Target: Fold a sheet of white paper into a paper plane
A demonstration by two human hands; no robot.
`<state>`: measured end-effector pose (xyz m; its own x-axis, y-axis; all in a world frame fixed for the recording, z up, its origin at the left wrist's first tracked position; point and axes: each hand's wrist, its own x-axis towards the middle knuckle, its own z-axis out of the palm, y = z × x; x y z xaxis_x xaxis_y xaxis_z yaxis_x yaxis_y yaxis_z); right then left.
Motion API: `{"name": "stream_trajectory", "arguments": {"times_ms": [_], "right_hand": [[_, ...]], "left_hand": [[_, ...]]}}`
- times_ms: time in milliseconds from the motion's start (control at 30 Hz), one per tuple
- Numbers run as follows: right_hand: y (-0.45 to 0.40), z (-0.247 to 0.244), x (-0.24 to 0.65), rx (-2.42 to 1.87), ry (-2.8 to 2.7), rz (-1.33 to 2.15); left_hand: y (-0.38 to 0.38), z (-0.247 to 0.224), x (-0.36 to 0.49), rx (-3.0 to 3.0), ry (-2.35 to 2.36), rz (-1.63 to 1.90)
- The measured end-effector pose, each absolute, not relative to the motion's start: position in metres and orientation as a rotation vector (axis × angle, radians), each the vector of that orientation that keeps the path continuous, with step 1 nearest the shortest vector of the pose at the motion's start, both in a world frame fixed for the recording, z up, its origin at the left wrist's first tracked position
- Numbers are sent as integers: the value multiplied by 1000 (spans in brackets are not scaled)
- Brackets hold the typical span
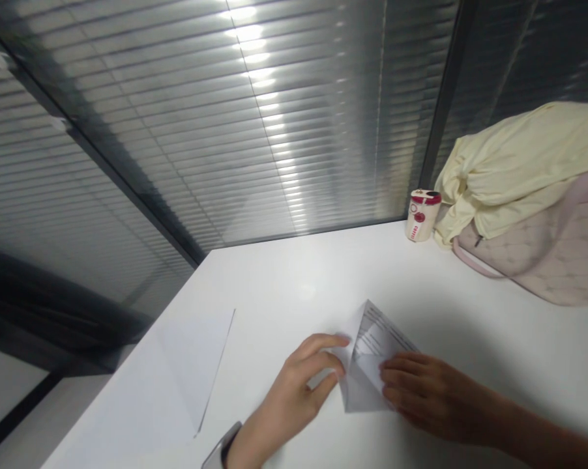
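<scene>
The folded printed paper (363,385) lay on the white table (298,286), its sharp corner pointing away toward the blinds (176,98), long axis roughly near to far. The right hand (418,385), fingers together, covered its right side, thumb and any grip hidden; the left hand (296,376) curved half-open at its left edge, any pinch unclear. Bare tabletop stretched beyond; the bag (543,254) was cut off at right.
</scene>
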<state>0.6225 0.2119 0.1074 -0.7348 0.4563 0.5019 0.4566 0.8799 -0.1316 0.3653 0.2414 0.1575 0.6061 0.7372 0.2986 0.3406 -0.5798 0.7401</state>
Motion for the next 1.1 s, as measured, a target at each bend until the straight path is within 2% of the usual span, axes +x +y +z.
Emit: {"name": "stream_trajectory", "arguments": {"times_ms": [467, 733, 867, 967, 1100], "right_hand": [[227, 106, 639, -795, -2608, 382], [219, 104, 622, -640, -2597, -230], [212, 106, 615, -623, -2586, -296], [210, 109, 615, -684, -2523, -179], [213, 119, 618, -981, -2420, 237]], "left_hand": [[241, 156, 355, 2203, 804, 592], [216, 147, 369, 1727, 1364, 625], [224, 122, 368, 1642, 1450, 649], [229, 116, 365, 1592, 1416, 640], [229, 127, 366, 1600, 1306, 634]]}}
